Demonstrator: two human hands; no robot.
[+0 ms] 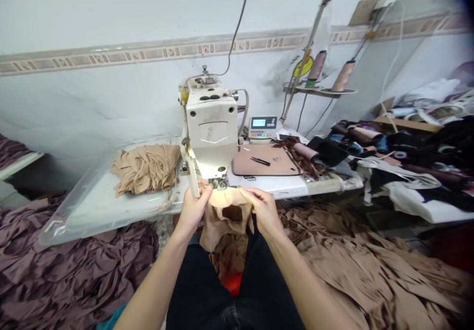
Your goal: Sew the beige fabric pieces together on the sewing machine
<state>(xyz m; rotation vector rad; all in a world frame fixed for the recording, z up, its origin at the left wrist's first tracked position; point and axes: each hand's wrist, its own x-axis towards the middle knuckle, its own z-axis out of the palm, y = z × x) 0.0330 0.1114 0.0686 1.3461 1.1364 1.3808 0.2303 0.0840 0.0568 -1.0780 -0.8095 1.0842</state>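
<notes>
A tan garment (229, 197) is stretched between my two hands at the front of a white sewing machine (212, 127). My left hand (198, 202) pinches its left edge close to the needle area. On the other side, my right hand (261, 204) grips the right edge between thumb and fingers. The garment's upper edge lies at the presser foot (221, 184), and the rest hangs below the table edge over my lap. An opening shows in its middle. The needle tip is too small to make out.
Left of the machine lies a heap of tan fabric (146, 168) on the table. Thread snips (260, 161) rest on a pink mat (240, 164) below a control panel (262, 126). Thread cones (343, 76) stand at upper right. Dark purple cloth (81, 270) and brown cloth (370, 261) are piled on both sides.
</notes>
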